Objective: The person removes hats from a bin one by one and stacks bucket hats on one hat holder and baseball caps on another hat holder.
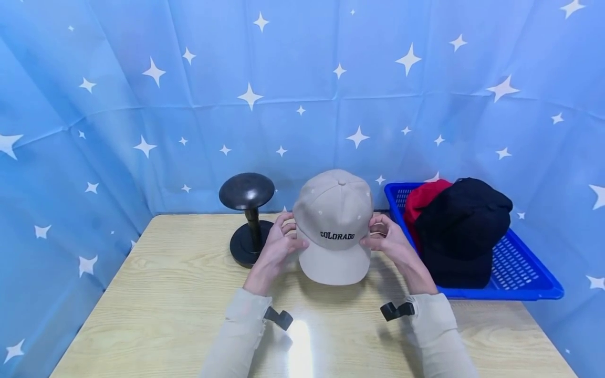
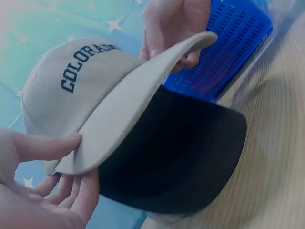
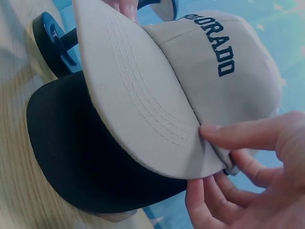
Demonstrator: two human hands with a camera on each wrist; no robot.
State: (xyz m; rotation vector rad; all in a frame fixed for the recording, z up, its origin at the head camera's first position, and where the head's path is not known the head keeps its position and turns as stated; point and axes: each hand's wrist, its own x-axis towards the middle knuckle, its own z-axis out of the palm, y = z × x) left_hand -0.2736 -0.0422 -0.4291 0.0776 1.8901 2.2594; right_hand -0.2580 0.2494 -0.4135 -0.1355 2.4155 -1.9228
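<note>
A beige cap [image 1: 334, 210] with dark COLORADO lettering sits at the middle of the table, its brim towards me. My left hand [image 1: 276, 248] pinches the brim's left side, thumb on top and fingers beneath. On the opposite side my right hand [image 1: 393, 242] grips the brim in the same way. Both wrist views show a dark cap brim [image 2: 186, 157] directly under the beige one; the head view hides it. Below that dark brim a sliver of something pale [image 3: 119, 215] peeks out. What bears the caps is hidden.
A black stand [image 1: 247, 191] with a domed round top and round base stands just left of my left hand. To the right, a blue plastic basket [image 1: 534, 294] holds a red cap [image 1: 423, 195] and a black cap [image 1: 465, 220]. A starry blue curtain [image 1: 302, 63] surrounds the wooden table [image 1: 156, 315].
</note>
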